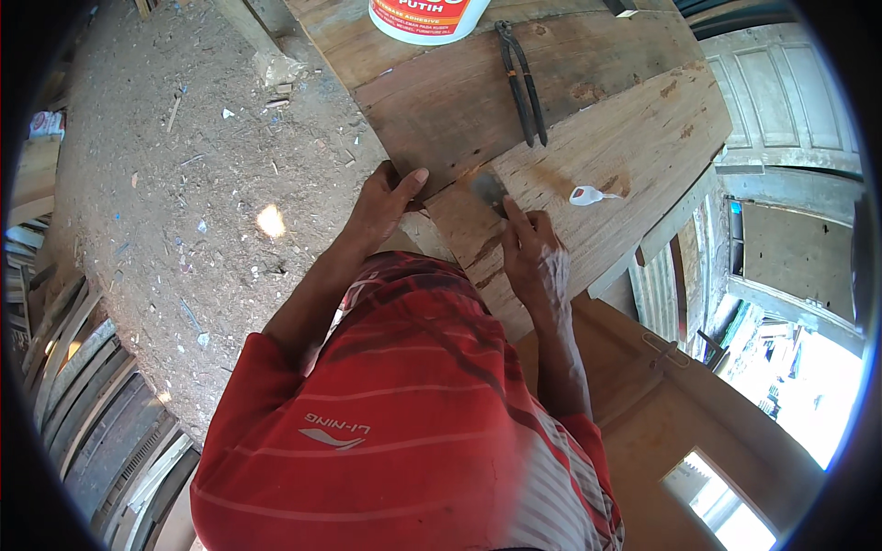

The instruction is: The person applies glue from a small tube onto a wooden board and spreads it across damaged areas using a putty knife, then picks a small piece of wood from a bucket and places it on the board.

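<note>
My right hand [536,253] is closed on a putty knife [488,189]; its metal blade, a little blurred, lies against the wooden board [643,129] near the board's left edge. At that same edge, my left hand [386,207] grips the wood, thumb on top, the other fingers partly hidden below. A small white teardrop-shaped thing with a thin tail [588,195] lies to the right of the knife, between brownish smears on the wood. Farther off, pincers with long dark handles [522,87] rest on the boards.
A white tub with a red label [428,20] stands at the far edge. Wood scraps and chips litter the dirt floor [220,165] on the left, with stacked timber [101,413] beyond. On the right are a pale panelled door [781,96] and a brown door panel [661,413].
</note>
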`<state>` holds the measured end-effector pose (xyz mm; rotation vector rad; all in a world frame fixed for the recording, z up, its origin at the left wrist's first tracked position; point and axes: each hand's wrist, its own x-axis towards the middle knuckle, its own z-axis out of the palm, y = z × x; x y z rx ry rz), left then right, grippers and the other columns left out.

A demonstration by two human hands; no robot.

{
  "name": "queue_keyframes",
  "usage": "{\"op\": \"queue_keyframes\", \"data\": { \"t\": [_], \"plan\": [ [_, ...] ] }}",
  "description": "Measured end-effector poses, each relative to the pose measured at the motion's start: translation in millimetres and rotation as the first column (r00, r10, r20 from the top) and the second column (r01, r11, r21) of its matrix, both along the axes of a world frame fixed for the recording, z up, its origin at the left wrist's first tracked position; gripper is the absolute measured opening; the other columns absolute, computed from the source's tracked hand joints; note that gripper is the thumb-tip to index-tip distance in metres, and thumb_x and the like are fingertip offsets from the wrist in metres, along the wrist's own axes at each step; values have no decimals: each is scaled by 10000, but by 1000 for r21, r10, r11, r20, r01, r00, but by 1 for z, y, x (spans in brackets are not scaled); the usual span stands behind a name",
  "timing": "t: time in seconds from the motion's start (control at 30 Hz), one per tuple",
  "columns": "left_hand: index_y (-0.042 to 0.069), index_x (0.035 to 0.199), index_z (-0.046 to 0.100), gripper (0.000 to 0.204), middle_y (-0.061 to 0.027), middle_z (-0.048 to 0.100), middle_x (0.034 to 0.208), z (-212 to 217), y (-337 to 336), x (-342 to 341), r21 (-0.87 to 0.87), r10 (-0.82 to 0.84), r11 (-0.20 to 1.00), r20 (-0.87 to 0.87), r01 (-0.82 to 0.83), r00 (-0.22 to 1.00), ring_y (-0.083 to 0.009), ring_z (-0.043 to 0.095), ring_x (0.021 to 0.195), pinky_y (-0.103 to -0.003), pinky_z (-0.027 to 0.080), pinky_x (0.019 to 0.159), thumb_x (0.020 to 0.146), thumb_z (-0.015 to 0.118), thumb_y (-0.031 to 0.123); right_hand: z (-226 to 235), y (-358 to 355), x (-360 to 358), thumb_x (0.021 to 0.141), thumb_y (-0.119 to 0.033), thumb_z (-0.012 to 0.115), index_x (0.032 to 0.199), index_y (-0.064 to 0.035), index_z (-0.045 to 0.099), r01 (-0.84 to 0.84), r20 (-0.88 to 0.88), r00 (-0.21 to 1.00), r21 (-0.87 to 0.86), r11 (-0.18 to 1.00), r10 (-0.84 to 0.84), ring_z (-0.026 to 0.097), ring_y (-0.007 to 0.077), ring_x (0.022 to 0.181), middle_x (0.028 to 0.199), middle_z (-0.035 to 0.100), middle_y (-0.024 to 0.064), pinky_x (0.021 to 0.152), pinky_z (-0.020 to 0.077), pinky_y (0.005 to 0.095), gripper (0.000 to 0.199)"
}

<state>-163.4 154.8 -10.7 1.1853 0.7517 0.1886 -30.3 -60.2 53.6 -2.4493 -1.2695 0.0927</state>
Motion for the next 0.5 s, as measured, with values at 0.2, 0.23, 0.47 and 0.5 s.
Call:
{"op": "queue_keyframes", "data": {
  "t": [0.2,0.23,0.47,0.5],
  "plan": [
    [-116,1385,501,731,-217,642,1293,-13,0,-2,20,59,998,68,-60,996,-245,664,1130,-348,577,931,983,711,457,-4,-1,-13,949,-75,681,1342,-150,687,88,-72,994,43,995,-85,710,316,788,979,665,144,668,570,441,400],
    [-107,1404,490,724,-212,629,1322,-10,1,-2,25,34,999,44,-35,998,-250,644,1173,-360,548,979,993,697,452,-7,1,-16,950,-75,680,1343,-150,687,90,-79,993,43,995,-86,711,313,788,978,666,142,668,570,439,401],
    [-93,1441,469,717,-205,602,1379,4,4,-3,19,-26,999,-5,26,1000,-257,606,1253,-385,495,1069,1011,671,445,-4,2,-27,916,-102,704,1335,-156,689,46,-113,993,64,997,-39,700,296,752,977,644,104,636,582,439,422],
    [-94,1439,469,718,-206,603,1378,1,5,-3,29,-27,999,4,27,1000,-258,607,1251,-385,495,1069,1011,670,446,-5,3,-28,916,-104,705,1328,-161,695,33,-102,994,56,998,-27,700,295,754,975,645,100,635,582,436,415]
  ]
}}
